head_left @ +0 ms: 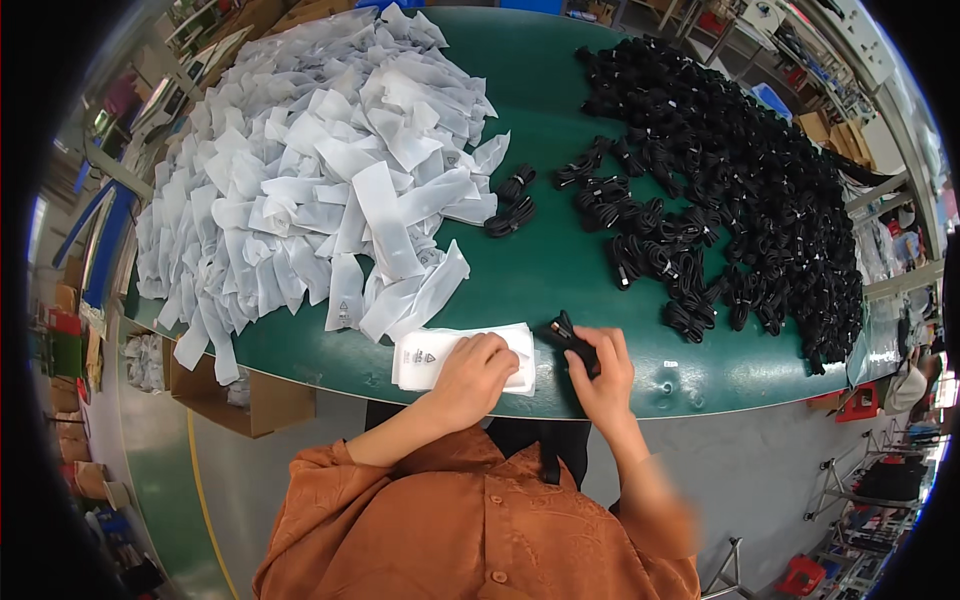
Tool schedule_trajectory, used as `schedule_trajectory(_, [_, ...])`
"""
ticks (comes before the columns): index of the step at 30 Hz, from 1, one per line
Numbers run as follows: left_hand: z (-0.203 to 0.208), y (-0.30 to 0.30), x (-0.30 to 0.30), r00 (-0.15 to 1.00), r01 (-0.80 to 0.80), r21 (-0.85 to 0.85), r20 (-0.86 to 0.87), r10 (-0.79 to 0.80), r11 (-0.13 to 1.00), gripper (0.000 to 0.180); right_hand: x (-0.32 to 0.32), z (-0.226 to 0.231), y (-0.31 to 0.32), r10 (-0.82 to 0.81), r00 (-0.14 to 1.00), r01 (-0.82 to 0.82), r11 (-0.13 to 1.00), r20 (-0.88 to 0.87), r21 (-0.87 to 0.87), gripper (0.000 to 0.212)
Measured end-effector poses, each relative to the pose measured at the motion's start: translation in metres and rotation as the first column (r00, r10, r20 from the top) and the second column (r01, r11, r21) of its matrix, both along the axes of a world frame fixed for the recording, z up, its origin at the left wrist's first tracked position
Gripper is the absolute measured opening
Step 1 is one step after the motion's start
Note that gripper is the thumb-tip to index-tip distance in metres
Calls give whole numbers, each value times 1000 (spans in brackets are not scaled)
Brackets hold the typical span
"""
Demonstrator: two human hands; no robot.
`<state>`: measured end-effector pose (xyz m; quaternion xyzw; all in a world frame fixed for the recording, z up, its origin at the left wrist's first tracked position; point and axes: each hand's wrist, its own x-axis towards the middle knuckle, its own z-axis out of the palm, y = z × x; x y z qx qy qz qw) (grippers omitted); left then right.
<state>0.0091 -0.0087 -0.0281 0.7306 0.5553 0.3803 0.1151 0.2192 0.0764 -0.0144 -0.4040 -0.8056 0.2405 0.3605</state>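
Observation:
My left hand (478, 372) rests on a stack of flat white plastic bags (418, 362) at the table's front edge. Its fingers are curled and pinch at the right end of the top bag; the fingertips are partly hidden. Just to the right, my right hand (606, 376) is closed around a coiled black cable (565, 335). The cable's plug end points up and left, a short gap away from the stack. Part of the coil is covered by my fingers.
A large heap of filled whitish bags (290, 180) covers the table's left side. Many coiled black cables (770, 220) are piled on the right. Two coils (512, 213) lie in the middle of the green table (540, 90). Below its left edge stands a cardboard box (270, 405).

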Motion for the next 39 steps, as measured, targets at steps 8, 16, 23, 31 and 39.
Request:
schedule_trajectory(8, [11,4,0,973,-36,-212,217,83,977,7,7,-2,-39,-1,1000,-1,985,17,171,39])
schedule_trajectory(16, [12,3,-6,951,40,-281,305,49,959,7,7,-4,-43,141,988,-149,973,61,175,42])
schedule_trajectory(23, [12,1,-6,949,96,-121,309,-54,988,10,13,-6,-25,317,948,-319,947,-35,-44,39])
schedule_trajectory(31, [10,1,-9,947,161,-106,297,-123,981,11,14,6,-25,347,936,-351,918,-55,-184,39])
schedule_trajectory(39, [13,3,-12,950,164,-160,293,-112,973,12,10,6,-28,349,937,-350,931,-25,-100,37])
